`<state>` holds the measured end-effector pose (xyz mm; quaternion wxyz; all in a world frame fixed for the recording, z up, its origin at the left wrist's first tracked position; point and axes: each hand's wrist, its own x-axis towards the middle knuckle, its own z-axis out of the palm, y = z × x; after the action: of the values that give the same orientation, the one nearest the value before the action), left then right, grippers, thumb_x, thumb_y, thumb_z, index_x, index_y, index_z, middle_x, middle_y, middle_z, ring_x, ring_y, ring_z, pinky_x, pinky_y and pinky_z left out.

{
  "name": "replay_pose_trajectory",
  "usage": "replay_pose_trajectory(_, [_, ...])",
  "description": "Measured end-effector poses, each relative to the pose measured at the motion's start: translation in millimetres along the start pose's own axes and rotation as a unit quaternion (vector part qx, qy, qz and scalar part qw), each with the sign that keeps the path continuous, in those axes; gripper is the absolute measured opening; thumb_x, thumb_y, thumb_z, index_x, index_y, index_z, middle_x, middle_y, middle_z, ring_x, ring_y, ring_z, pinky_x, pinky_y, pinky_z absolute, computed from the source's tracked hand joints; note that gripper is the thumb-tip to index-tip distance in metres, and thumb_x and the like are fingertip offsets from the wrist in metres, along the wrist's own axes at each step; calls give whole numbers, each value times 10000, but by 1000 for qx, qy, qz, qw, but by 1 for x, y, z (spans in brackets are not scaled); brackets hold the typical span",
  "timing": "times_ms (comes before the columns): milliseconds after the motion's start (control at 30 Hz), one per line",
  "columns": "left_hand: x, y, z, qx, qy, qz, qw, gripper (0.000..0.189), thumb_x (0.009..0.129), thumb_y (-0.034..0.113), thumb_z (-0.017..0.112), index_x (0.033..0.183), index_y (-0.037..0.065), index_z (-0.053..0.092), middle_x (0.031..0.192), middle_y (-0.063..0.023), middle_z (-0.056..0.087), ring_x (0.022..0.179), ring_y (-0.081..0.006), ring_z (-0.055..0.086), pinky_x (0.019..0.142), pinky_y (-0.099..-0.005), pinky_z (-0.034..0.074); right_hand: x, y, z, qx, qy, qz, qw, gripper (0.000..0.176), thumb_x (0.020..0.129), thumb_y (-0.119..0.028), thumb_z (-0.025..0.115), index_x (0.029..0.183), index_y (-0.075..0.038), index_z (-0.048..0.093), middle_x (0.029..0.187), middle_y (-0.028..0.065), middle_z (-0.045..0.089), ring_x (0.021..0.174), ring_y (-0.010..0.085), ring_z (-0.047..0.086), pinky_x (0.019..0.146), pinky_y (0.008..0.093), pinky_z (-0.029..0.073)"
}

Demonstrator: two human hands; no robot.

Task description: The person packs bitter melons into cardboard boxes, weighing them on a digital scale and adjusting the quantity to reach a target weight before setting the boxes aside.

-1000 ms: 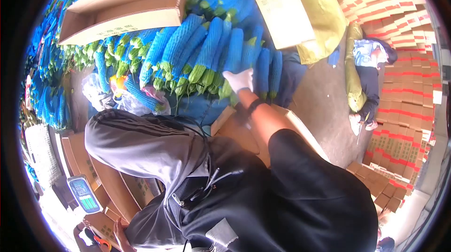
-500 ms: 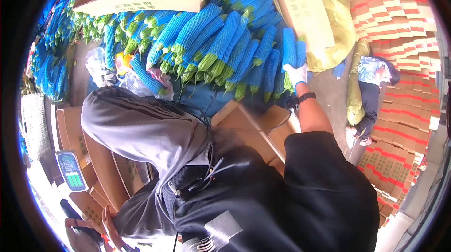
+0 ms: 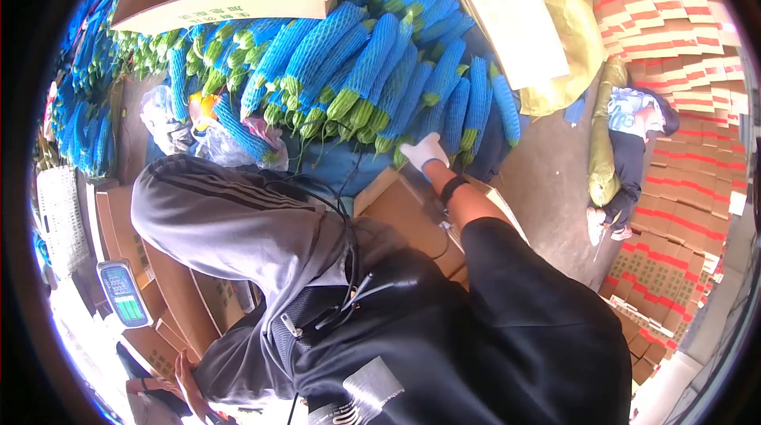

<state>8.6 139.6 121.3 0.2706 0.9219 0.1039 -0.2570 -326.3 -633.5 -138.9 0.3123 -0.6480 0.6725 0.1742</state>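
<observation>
My right hand (image 3: pixel 426 152), in a white glove, reaches to the front edge of a pile of luffas (image 3: pixel 357 100) in blue foam netting. Its fingers are apart, with the fingertips by the green end of one luffa (image 3: pixel 402 157); whether they touch it is hard to see. To its right, another netted luffa (image 3: pixel 505 108) lies at the edge of the pile. Low on the left, my left hand (image 3: pixel 189 381) appears bare beside my grey-trousered knee, fingers stretched out and holding nothing visible.
An open carton (image 3: pixel 230 5) sits on the pile, and a second carton (image 3: pixel 507 21) lies by a yellow sack (image 3: pixel 563 36). Flattened cartons (image 3: pixel 674 171) fill the right side. A scale display (image 3: pixel 124 294) and a co-worker's hand (image 3: pixel 157 384) are at left.
My right hand has moved left and back towards me, away from the luffas it was at on the pile's right end. My left hand stays by the knee.
</observation>
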Motion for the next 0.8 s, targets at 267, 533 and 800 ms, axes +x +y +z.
replay_pose_trajectory(267, [7, -3, 3, -11, -10, -1, 1000, 485, 1048, 479, 608, 1329, 98, 716, 732, -13, 564, 675, -108, 521, 693, -287, 410, 1, -22, 44, 46, 138, 119, 982, 1320, 693, -504, 933, 1638, -72, 118, 1484, 249, 477, 1297, 418, 608, 1019, 517, 557])
replay_pose_trajectory(533, [1, -21, -3, -19, -15, 6, 1000, 489, 1045, 482, 615, 1328, 96, 716, 728, -11, 564, 666, -105, 516, 682, -285, 408, -26, -23, 1, 140, 93, 110, 980, 1277, 730, -367, 871, 1663, -25, 68, 1542, 322, 466, 1352, 462, 569, 1127, 520, 490])
replay_pose_trajectory(800, [13, -34, -6, -14, -37, -9, 999, 494, 1031, 489, 645, 1321, 95, 714, 718, -8, 572, 645, -97, 507, 644, -277, 407, 14, 99, -115, 265, -20, -68, 962, 954, 832, -263, 781, 1637, -12, 334, 1439, 241, 596, 1047, 278, 703, 741, 407, 619])
